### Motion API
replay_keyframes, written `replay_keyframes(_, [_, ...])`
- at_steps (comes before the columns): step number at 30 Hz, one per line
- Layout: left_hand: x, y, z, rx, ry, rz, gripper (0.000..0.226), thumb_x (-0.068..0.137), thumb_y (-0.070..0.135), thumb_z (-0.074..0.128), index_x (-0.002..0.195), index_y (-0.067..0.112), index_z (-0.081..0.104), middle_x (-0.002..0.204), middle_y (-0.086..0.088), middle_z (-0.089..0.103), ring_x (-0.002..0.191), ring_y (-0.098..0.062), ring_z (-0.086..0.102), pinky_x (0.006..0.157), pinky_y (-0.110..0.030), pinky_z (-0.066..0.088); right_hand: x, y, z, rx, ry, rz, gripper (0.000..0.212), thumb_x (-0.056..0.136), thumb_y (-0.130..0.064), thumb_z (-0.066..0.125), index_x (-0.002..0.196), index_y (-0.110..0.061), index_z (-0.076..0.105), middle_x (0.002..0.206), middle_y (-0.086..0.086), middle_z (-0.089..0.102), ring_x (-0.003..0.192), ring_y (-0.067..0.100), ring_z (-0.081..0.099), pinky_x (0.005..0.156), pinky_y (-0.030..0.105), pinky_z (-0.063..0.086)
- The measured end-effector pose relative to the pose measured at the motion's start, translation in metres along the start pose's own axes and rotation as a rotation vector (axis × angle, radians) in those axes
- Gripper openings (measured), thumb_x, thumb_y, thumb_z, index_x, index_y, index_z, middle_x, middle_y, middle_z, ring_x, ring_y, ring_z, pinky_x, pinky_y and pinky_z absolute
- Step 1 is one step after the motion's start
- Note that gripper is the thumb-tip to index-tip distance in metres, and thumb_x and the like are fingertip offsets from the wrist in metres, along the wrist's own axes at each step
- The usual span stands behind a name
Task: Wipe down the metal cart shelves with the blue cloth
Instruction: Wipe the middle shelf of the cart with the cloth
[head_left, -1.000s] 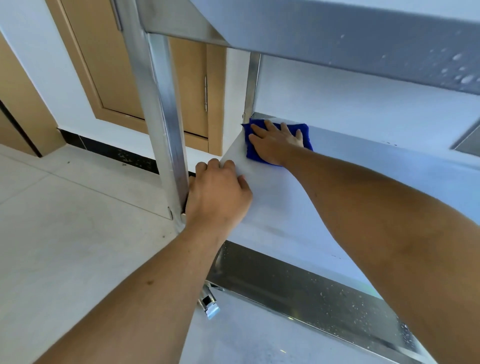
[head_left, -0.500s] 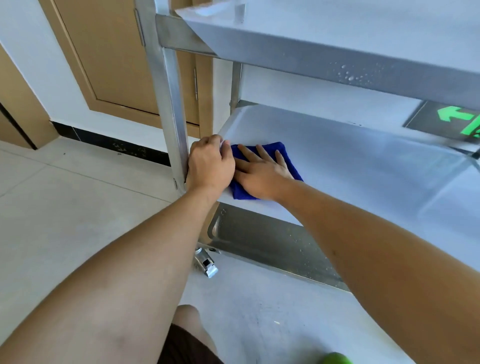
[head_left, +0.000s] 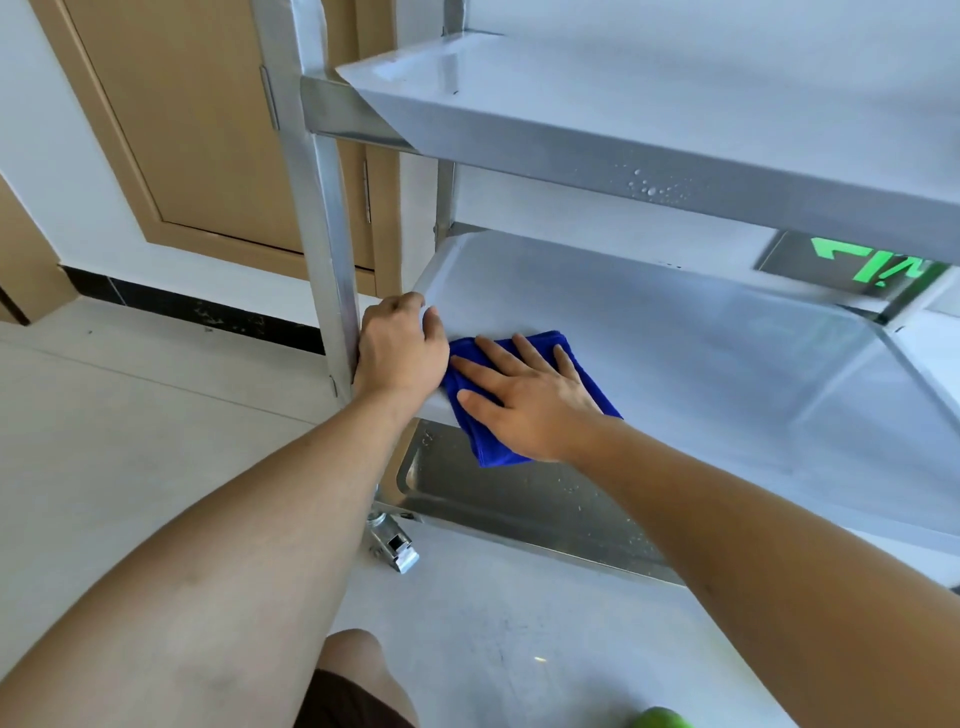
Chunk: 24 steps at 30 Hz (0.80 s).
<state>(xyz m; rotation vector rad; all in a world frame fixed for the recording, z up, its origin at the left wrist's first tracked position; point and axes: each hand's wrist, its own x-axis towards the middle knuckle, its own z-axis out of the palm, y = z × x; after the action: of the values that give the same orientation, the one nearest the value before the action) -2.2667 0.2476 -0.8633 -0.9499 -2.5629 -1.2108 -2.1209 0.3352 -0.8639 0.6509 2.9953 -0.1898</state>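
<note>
A folded blue cloth (head_left: 574, 364) lies at the front left corner of the metal cart's middle shelf (head_left: 701, 364), its near edge hanging over the shelf's front lip. My right hand (head_left: 530, 400) presses flat on the cloth with fingers spread. My left hand (head_left: 397, 348) grips the shelf's left edge beside the front left upright post (head_left: 324, 208), touching the cloth's left side. The top shelf (head_left: 649, 98) carries water droplets on its front rim. The bottom shelf (head_left: 519, 499) shows below, also wet.
A caster wheel (head_left: 395, 545) sits under the front left post on the pale tiled floor. A wooden door (head_left: 208, 119) and white wall stand behind the cart. A green exit sign (head_left: 878, 265) reflects at the right. My knee (head_left: 358, 670) shows at the bottom.
My right hand dragged the blue cloth from the shelf's back left corner forward to its front left corner. My left hand kept its hold on the shelf's left edge. The view rose.
</note>
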Motion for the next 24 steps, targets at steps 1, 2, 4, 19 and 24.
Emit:
replay_keyframes(1, [0.0, -0.001, 0.001, 0.016, 0.006, 0.008, 0.033, 0.096, 0.026, 0.048, 0.119, 0.008, 0.064, 0.115, -0.015, 0.066, 0.109, -0.033, 0.057, 0.088, -0.041, 0.049, 0.005, 0.0, 0.0, 0.003, 0.002, 0.014, 0.056, 0.098, -0.068, 0.01, 0.153, -0.057, 0.007, 0.169, -0.015, 0.001, 0.155, 0.026, -0.005, 0.12, 0.062, -0.007])
replay_keyframes(2, [0.001, -0.002, 0.002, 0.029, 0.012, 0.011, 0.032, 0.095, 0.025, 0.049, 0.118, 0.008, 0.064, 0.113, -0.015, 0.066, 0.108, -0.033, 0.057, 0.086, -0.041, 0.05, 0.011, -0.001, -0.001, 0.005, 0.004, 0.029, 0.056, 0.098, -0.068, 0.011, 0.153, -0.057, 0.008, 0.169, -0.014, 0.001, 0.155, 0.026, -0.005, 0.12, 0.063, -0.006])
replay_keyframes(4, [0.002, -0.003, 0.005, 0.041, 0.02, 0.002, 0.031, 0.094, 0.024, 0.049, 0.116, 0.008, 0.064, 0.109, -0.014, 0.066, 0.106, -0.033, 0.056, 0.083, -0.04, 0.048, 0.026, -0.002, -0.002, 0.0, 0.014, 0.053, 0.056, 0.098, -0.069, 0.011, 0.153, -0.058, 0.009, 0.169, -0.013, 0.003, 0.155, 0.027, -0.003, 0.119, 0.063, -0.005])
replay_keyframes(19, [0.004, -0.016, 0.011, 0.125, 0.017, 0.137, 0.041, 0.088, 0.035, 0.062, 0.12, 0.009, 0.062, 0.112, -0.013, 0.067, 0.109, -0.03, 0.056, 0.087, -0.04, 0.05, 0.176, 0.025, -0.017, -0.074, 0.038, 0.173, 0.058, 0.1, -0.062, 0.018, 0.156, -0.048, 0.015, 0.169, -0.005, 0.005, 0.153, 0.035, 0.002, 0.114, 0.071, 0.004])
replay_keyframes(24, [0.014, -0.019, 0.016, 0.373, -0.392, 0.319, 0.073, 0.086, 0.076, 0.024, 0.148, 0.039, 0.03, 0.16, 0.007, 0.027, 0.148, -0.02, 0.019, 0.118, -0.049, 0.022, 0.213, 0.04, -0.024, -0.012, 0.096, 0.239, 0.059, 0.1, -0.06, 0.016, 0.157, -0.044, 0.017, 0.168, -0.003, 0.012, 0.153, 0.036, 0.005, 0.114, 0.071, 0.004])
